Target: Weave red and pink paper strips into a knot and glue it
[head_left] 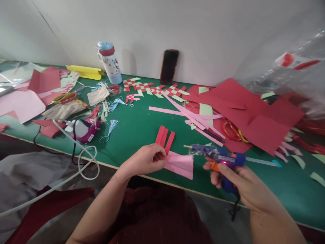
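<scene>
Right of pink paper strips (180, 165), blue glue gun (220, 156) off counter (122, 135), right hand's (235, 174) fingers curled round grip. Left hand (148, 159), at strips' left end, fingers nearly closed, pinching paper. Red strips (165, 137) just behind pink ones.

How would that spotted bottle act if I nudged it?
The bottle would probably tip if pushed near its lid, since it stands tall and narrow. Its rounded sides suggest it could roll once down.
</scene>
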The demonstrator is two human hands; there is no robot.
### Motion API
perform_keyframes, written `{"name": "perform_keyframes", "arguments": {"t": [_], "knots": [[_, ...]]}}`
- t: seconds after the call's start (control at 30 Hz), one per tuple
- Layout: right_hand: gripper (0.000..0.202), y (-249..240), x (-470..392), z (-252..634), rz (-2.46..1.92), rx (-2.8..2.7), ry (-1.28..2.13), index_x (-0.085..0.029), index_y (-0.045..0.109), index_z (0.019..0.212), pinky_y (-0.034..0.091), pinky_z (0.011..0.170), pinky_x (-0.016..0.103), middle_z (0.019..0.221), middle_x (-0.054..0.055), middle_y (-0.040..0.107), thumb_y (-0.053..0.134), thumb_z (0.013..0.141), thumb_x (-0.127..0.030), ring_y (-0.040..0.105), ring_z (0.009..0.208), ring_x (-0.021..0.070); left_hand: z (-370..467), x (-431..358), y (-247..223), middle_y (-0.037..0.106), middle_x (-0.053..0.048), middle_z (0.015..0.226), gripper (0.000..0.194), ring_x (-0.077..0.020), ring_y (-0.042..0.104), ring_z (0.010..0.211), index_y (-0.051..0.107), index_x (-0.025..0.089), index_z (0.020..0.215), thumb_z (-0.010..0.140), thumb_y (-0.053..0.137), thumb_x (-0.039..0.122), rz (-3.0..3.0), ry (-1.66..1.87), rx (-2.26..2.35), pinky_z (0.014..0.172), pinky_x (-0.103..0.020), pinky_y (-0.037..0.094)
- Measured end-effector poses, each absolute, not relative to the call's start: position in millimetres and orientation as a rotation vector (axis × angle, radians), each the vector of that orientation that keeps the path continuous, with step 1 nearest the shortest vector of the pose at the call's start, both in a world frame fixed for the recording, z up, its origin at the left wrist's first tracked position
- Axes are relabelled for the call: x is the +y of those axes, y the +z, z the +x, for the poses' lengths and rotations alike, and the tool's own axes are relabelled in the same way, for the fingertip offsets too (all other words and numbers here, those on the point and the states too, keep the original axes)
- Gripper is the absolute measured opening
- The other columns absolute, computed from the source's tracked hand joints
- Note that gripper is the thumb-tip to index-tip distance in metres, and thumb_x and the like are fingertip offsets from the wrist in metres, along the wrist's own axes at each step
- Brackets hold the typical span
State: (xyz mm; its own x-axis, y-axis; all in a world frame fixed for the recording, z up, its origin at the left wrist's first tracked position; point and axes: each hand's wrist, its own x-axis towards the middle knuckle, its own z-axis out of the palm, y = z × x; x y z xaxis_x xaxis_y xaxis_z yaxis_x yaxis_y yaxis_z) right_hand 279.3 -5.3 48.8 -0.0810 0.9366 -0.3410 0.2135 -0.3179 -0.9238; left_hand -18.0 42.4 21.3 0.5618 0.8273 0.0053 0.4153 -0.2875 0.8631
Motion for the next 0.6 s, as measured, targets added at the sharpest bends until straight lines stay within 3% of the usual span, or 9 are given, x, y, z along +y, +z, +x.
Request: {"name": "perform_keyframes", "arguments": {"t": [0.13,0.3,0.6], "knots": [[0.031,41.0,-6.2,292.0,-1.421,-0.86,1.325,-0.024,0.069,0.094,0.042,0.044,0.027,0.084,0.005,0.066,0.07,0.077,-0.05,0.052,0.052,0.0126,-18.4,40.3,22.9,0.066,-0.004,0.095,0.023,-0.0133,0.062,0.083,0.063,0.017,0.097,0.082,0.049,0.007,2.082,0.591,0.99,0.076,-0.024,0.05],[0.032,34.1,-0.9,297.0,-1.413,-0.733,1.336,-0.026,0.065,0.094,0.034,0.039,0.028,0.085,0.006,0.06,0.065,0.078,-0.054,0.044,0.051,0.0134,-16.4,37.3,25.9,0.066,-0.007,0.103,0.027,-0.0161,0.062,0.1,0.066,0.017,0.1,0.087,0.045,0.005,2.201,0.588,0.952,0.089,-0.029,0.051],[0.031,21.7,-2.0,299.5,-1.338,-0.666,1.374,-0.026,0.066,0.093,0.038,0.043,0.028,0.086,0.005,0.061,0.067,0.077,-0.052,0.045,0.052,0.0121,-16.7,11.7,13.8,0.069,-0.007,0.098,0.025,-0.0173,0.062,0.092,0.067,0.018,0.102,0.092,0.046,0.01,2.498,0.891,1.035,0.085,-0.032,0.053]]}}
